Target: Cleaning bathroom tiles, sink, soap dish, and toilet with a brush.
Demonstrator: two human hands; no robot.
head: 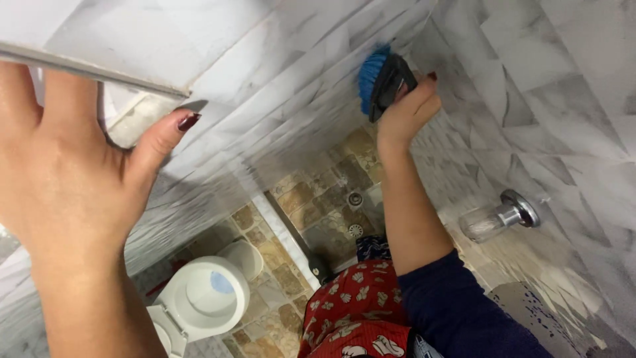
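My right hand (pixel 407 109) is raised and shut on a black scrub brush with blue bristles (pixel 381 81). The bristles press against the grey marble-patterned wall tiles (pixel 291 73) near the corner. My left hand (pixel 63 172) is flat and open against the tiled wall at the left, its fingers reaching up to a ledge edge (pixel 99 71). A dark blue sleeve covers my right upper arm.
A white toilet (pixel 202 298) with its lid up stands low on the left on a brown stone-pattern floor (pixel 291 199). Two round floor drains (pixel 356 199) sit in the shower area. A chrome tap (pixel 510 213) sticks out of the right wall.
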